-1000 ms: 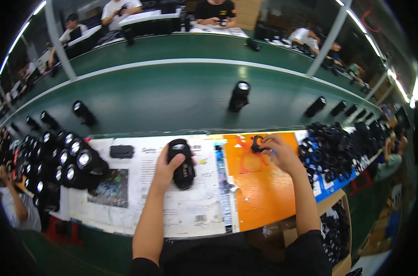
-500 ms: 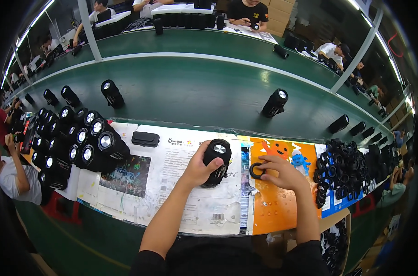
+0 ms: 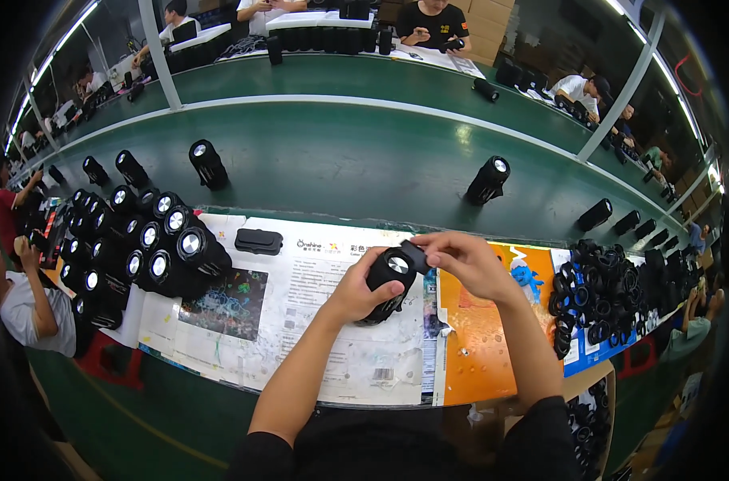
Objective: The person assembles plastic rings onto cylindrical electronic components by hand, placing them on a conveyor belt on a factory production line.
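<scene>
Ring (image 3: 415, 255) moved: over the orange sheet (image 3: 477, 369) half a second ago, now up and left, touching or just beside the upper right of the held cylinder (image 3: 391, 279). Cannot tell whether it is seated there; fingers cover part of it.

Right hand (image 3: 469, 263), right of frame centre: thumb and forefinger pinch the ring's near end; the other fingers are curled, detail hidden.

Left hand (image 3: 358, 295), near frame centre: wrapped around the cylinder, thumb pressed across its near side, fingertips behind it and hidden. Cylinder tilted slightly, silver disc facing up, above the white sheet (image 3: 340, 369). Contact of its base with the sheet cannot be told.

Surroundings: cluster of black cylinders (image 3: 132, 232), left of frame; black case (image 3: 259, 241) just beside it. Pile of rings (image 3: 597, 289) at right, blue figure (image 3: 526, 280) near it. Green surface (image 3: 332, 160) across upper half, more cylinders on it; co-workers along the top edge.
</scene>
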